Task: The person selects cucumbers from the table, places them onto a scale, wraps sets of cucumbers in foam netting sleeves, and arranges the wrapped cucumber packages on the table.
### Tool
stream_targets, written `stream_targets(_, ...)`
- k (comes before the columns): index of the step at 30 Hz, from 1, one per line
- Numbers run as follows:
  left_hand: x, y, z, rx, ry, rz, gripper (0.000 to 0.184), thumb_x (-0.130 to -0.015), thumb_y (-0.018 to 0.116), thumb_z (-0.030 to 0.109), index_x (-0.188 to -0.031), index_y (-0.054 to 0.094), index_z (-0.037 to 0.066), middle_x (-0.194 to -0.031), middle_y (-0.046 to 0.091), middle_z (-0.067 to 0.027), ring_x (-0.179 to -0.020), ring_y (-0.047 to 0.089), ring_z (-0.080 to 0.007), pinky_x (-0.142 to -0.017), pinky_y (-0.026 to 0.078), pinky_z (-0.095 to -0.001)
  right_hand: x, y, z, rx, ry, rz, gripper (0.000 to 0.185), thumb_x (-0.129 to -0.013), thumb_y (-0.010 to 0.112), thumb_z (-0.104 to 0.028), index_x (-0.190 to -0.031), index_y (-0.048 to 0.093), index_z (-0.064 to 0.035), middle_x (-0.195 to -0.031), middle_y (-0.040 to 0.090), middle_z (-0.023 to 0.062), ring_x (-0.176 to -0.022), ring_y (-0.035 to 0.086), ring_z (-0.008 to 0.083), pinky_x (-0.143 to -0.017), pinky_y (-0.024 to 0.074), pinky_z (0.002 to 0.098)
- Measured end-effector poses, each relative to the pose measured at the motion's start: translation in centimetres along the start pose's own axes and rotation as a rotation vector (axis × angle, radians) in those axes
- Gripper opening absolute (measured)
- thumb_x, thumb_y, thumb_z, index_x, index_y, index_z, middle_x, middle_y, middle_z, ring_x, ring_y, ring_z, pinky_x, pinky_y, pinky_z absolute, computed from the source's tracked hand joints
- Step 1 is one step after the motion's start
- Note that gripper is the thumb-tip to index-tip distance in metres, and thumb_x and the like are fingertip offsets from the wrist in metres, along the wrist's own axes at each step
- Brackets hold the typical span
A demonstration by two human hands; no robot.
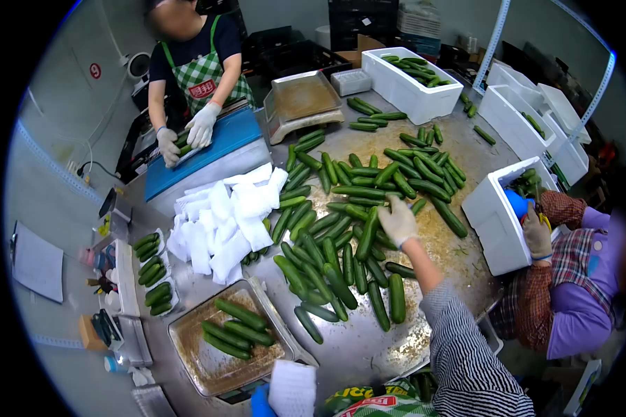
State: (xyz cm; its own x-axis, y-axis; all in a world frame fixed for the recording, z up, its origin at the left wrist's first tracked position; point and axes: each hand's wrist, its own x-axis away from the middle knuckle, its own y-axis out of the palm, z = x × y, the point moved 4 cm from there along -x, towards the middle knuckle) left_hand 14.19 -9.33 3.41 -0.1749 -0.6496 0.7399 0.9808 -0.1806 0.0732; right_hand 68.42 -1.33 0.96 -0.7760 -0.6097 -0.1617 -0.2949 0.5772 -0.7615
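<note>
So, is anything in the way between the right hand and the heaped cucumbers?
Nothing visible is: the gloved right hand is right at the cucumbers, with more of them lying close around it.

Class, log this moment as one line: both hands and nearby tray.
right hand: at cucumber pile, grip unclear | left hand: blue-gloved, partly visible, at white sheet | metal tray: holds cucumbers

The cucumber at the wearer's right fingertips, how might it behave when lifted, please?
The cucumber is probably stiff, since it looks straight and plump. Its rounded shape suggests it could roll. Its shiny skin may feel slippery to the gloved right hand.
</note>
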Motion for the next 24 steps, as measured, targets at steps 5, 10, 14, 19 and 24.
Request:
stream_targets(5, 0.5, 0.3, -3.7, -0.364, 0.133, -0.267, 0.051, -0.091, 0.063, 0.03, -0.133, 0.059, 0.001, -0.116, 0.068, -0.014, -0.104, 0.064, -0.0213, -0.091, 0.051, -0.038, -8.9, 4.9, 3.4, 0.138, 0.141, -0.083, 0.087, -0.09, 0.055, -0.052, -0.147, 0.033, 0.0094, -0.141, 0.047, 0.0335, -0.131, 0.049, 0.0407, -0.11, 0.0386, 0.0444)
stream_targets(10, 2.1, 3.5, -1.2, -0.351, -0.043, -0.313, 0.046, -0.089, 0.074, 0.033, -0.118, 0.068, -0.002, -0.102, 0.072, -0.008, -0.091, 0.063, -0.0123, -0.085, 0.051, -0.0293, -12.4, 8.6, 4.3, 0.267, 0.115, -0.011, 0.079, -0.089, 0.06, -0.043, -0.145, 0.036, 0.007, -0.119, 0.06, 0.0372, -0.111, 0.06, 0.0479, -0.098, 0.0471, 0.0489)
stream_targets(14, 2.3, 4.1, 0.3, -0.412, -0.069, -0.322, 0.047, -0.09, 0.074, 0.034, -0.119, 0.068, -0.002, -0.107, 0.072, -0.0127, -0.099, 0.064, -0.0151, -0.09, 0.051, -0.0316, -13.9, 9.0, 7.3, 0.075, 0.122, 0.065, 0.065, -0.09, 0.052, -0.029, -0.144, 0.039, 0.0058, -0.128, 0.057, 0.0342, -0.116, 0.058, 0.0453, -0.099, 0.0454, 0.0451)
stream_targets(19, 1.5, 4.1, -1.1, -0.557, 0.145, -0.447, 0.045, -0.092, 0.069, 0.035, -0.122, 0.066, 0.001, -0.113, 0.07, -0.0179, -0.103, 0.068, -0.0259, -0.093, 0.051, -0.0366, -10.8, 5.2, 8.0, -0.955, 0.264, 0.01, 0.042, -0.095, 0.049, -0.024, -0.128, 0.056, 0.001, -0.111, 0.065, 0.0119, -0.093, 0.06, 0.0225, -0.081, 0.0487, 0.0349)
stream_targets(24, 1.7, 4.7, -0.8, -0.559, 0.455, -0.554, 0.04, -0.093, 0.064, 0.03, -0.125, 0.063, 0.005, -0.116, 0.067, -0.0204, -0.105, 0.066, -0.0357, -0.092, 0.05, -0.0405, 4.0, -0.4, -1.1, -1.489, 0.222, -0.326, 0.028, -0.095, 0.06, -0.024, -0.116, 0.061, -0.0062, -0.102, 0.068, 0.0093, -0.08, 0.062, 0.0171, -0.071, 0.0514, 0.0305)
